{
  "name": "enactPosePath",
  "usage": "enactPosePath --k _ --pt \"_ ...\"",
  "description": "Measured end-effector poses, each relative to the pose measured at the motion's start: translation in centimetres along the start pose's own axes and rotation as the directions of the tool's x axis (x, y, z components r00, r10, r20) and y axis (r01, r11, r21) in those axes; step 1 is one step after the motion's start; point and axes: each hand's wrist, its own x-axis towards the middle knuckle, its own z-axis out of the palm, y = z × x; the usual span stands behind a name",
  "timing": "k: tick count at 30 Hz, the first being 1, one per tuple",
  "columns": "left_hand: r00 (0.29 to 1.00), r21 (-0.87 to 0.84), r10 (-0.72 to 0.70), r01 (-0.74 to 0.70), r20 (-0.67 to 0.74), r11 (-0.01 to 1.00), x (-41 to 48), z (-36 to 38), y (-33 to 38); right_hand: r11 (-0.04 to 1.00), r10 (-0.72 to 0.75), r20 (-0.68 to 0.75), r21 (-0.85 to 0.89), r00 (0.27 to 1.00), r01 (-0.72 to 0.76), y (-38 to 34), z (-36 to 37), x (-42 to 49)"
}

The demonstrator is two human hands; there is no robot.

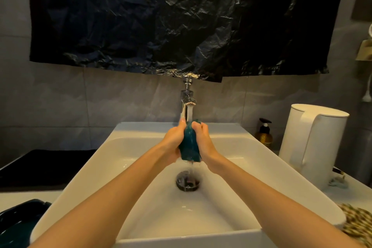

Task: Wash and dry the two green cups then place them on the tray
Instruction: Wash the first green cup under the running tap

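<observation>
Your two hands meet over the middle of the white sink, right under the chrome tap, and between them they hold one green cup. Your left hand wraps the cup's left side with its fingers closed around it, and your right hand presses on the right side, fingers curled over the upper end. The cup is tilted, its wider end pointing down toward the drain. Water runs from the tap onto the cup and drips off its lower end into the drain. At the near left corner, beside the sink, a dark green rounded thing lies partly out of view; you cannot tell from here whether it is the second cup. On the left, farther back, a black tray sits on the counter. To the right of the sink stands a white kettle, with a brown pump bottle just left of it by the wall. A patterned cloth lies at the near right edge of the sink. A crinkled black sheet hangs across the wall above the tap.
</observation>
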Motion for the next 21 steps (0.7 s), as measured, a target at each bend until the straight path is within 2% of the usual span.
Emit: enactPosePath --k 3,5,9,11,13,15,19,21 --pt "0.999 -0.028 -0.024 0.025 0.021 0.999 0.0 -0.8 0.5 0.965 -0.199 0.023 -0.169 0.980 0.200 0.5 0.5 -0.2" --pt "0.999 -0.008 0.031 -0.031 0.007 0.999 0.1 -0.8 0.5 0.963 -0.216 0.028 -0.157 0.976 0.217 0.5 0.5 -0.1" --pt "0.986 0.044 0.168 -0.168 -0.001 0.985 -0.1 -0.3 -0.3 0.998 -0.048 0.014 -0.048 0.999 0.049 0.1 0.3 0.1" --pt "0.979 0.028 0.204 -0.204 -0.003 0.979 -0.3 0.0 -0.6 0.986 0.163 0.056 0.023 0.985 -0.165 -0.3 0.1 -0.2" --pt "0.973 0.075 0.232 -0.230 -0.018 0.970 -0.4 0.1 -0.7 0.931 0.333 0.125 0.113 0.935 -0.347 -0.9 -0.1 -0.6" --pt "0.963 0.133 0.268 -0.266 0.003 0.955 -0.2 0.2 -0.9 0.899 0.374 0.164 0.176 0.913 -0.401 -1.1 -0.2 -0.6" --pt "0.940 0.196 0.337 -0.339 0.044 0.920 -0.4 0.8 -1.2 0.896 0.357 0.133 0.233 0.925 -0.379 -1.3 -0.3 -0.6" --pt "0.915 0.279 0.400 -0.399 0.055 0.874 -0.7 1.1 -1.3 0.870 0.380 0.117 0.292 0.917 -0.398 -1.3 -0.8 -0.3"
